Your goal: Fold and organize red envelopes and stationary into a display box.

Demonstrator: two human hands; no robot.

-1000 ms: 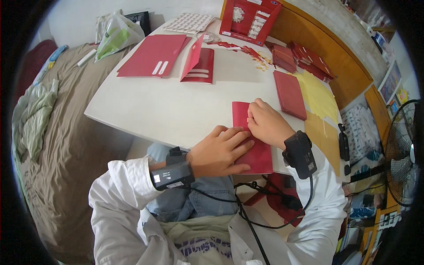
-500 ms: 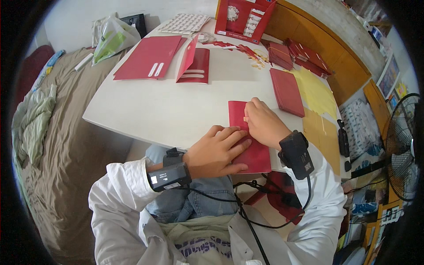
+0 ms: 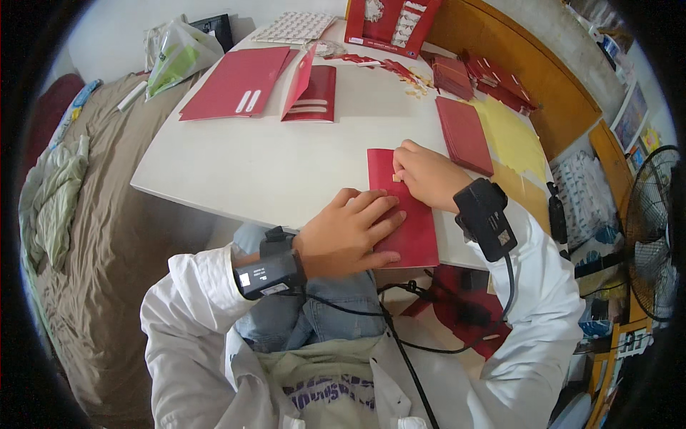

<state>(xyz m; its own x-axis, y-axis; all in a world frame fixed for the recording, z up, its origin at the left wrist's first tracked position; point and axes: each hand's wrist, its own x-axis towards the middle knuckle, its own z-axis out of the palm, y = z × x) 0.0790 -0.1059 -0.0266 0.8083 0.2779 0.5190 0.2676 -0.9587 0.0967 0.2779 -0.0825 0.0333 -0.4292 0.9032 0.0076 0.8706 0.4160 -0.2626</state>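
Note:
A red folded paper sheet or envelope (image 3: 414, 239) lies at the near edge of the white table, its long side running away from me. My left hand (image 3: 350, 232) rests flat on its left part, fingers spread and pressing it down. Toward its far end, my right hand (image 3: 426, 175) is closed in a pinch on a small tan flat piece (image 3: 396, 178), held against the red paper. The fingers partly cover that piece, so its kind is unclear.
A standing folded red card (image 3: 312, 93) and large red sheets (image 3: 232, 82) lie farther left. At right are a stack of red envelopes (image 3: 464, 136) and yellow paper (image 3: 509, 139). A red box (image 3: 389, 28) stands at the back, near scattered red and gold bits (image 3: 411, 82).
The view has shifted slightly. My right forearm has swung a little outward to the right; both hands keep nearly the same places on the red paper.

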